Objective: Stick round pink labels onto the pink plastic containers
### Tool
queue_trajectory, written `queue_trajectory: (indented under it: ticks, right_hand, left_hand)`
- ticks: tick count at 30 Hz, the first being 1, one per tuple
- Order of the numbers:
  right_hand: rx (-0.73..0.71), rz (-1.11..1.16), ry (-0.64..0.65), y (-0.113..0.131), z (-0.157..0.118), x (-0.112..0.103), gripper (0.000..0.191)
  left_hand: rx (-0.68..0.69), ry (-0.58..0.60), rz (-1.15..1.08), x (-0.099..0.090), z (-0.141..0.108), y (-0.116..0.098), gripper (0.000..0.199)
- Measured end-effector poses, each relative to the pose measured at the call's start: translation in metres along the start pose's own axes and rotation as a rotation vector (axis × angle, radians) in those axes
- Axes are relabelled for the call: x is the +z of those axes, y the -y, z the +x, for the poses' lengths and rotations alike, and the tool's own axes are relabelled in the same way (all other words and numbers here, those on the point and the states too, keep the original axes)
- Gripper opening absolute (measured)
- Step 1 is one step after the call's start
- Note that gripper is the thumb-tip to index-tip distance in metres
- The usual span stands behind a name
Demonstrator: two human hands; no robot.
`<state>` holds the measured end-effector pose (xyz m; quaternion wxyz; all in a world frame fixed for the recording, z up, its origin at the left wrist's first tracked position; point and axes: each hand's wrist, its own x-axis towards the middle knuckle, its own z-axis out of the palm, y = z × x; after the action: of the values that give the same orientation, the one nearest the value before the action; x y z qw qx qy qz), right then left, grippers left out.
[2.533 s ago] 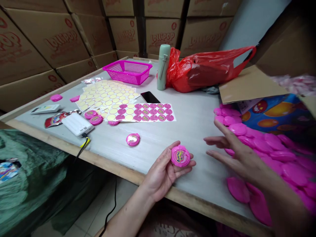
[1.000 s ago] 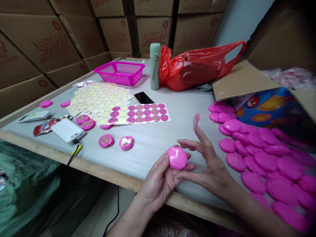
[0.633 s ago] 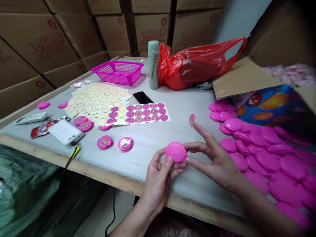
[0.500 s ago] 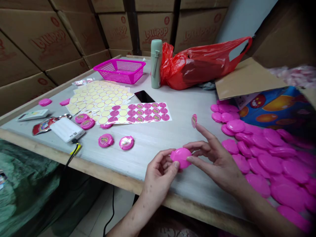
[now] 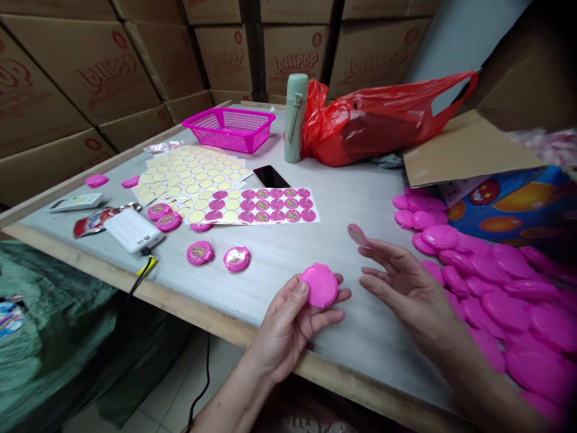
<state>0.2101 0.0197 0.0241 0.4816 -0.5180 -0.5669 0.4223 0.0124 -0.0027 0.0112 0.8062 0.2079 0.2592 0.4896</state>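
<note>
Round pink gum case (image 5: pixel 320 285) pinched between thumb and fingers of left hand (image 5: pixel 283 331), right hand (image 5: pixel 406 288) spread open by a small pink sticker (image 5: pixel 357 234), just left of a heap of pink cases (image 5: pixel 496 307).

The heap of pink round cases (image 5: pixel 496 307) runs off the right edge, along with the cardboard carton (image 5: pixel 473 147). Print on the sticker sheet (image 5: pixel 256 206) is too small to read.

I'm in a cramped storeroom or packing room: brown cardboard cartons (image 5: pixel 291 57) printed "Lollipop" stacked along the far and left walls, round pink plastic cases (image 5: pixel 496 307) heaped right on a grey wood-edged work table (image 5: pixel 360 252)
</note>
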Motion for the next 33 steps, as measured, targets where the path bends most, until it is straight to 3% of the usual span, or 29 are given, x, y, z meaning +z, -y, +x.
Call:
queue_trajectory:
  ticks: [3,6,12,16,19,25,28,33]
  right_hand:
    - [-0.017,0.104,0.035,0.008,0.000,-0.005,0.025]
    - [-0.035,0.201,0.054,0.013,-0.002,-0.007,0.019]
    - [0.008,0.232,0.000,0.005,0.002,-0.014,0.015]
    - [0.050,0.239,-0.069,0.002,0.005,-0.016,0.014]
    - [0.047,0.224,-0.099,0.007,0.005,-0.017,0.012]
    - [0.183,0.175,0.115,0.018,-0.001,-0.009,0.010]
    - [0.253,0.179,0.186,0.019,-0.001,-0.004,0.014]
    - [0.245,0.184,0.207,0.016,-0.003,-0.004,0.020]
  left_hand:
    - [-0.006,0.085,0.034,-0.001,-0.004,-0.002,0.028]
    - [0.090,0.123,0.198,-0.002,-0.006,0.000,0.039]
    - [0.368,-0.099,0.731,0.001,-0.007,0.007,0.051]
    - [0.507,-0.138,0.910,0.001,-0.005,0.010,0.053]
    - [0.431,-0.169,0.771,0.000,-0.003,0.009,0.053]
    - [-0.079,-0.098,-0.102,0.002,0.006,0.007,0.031]
    - [-0.152,-0.056,-0.274,0.004,0.009,0.009,0.026]
    - [-0.164,-0.081,-0.369,0.007,0.010,0.008,0.029]
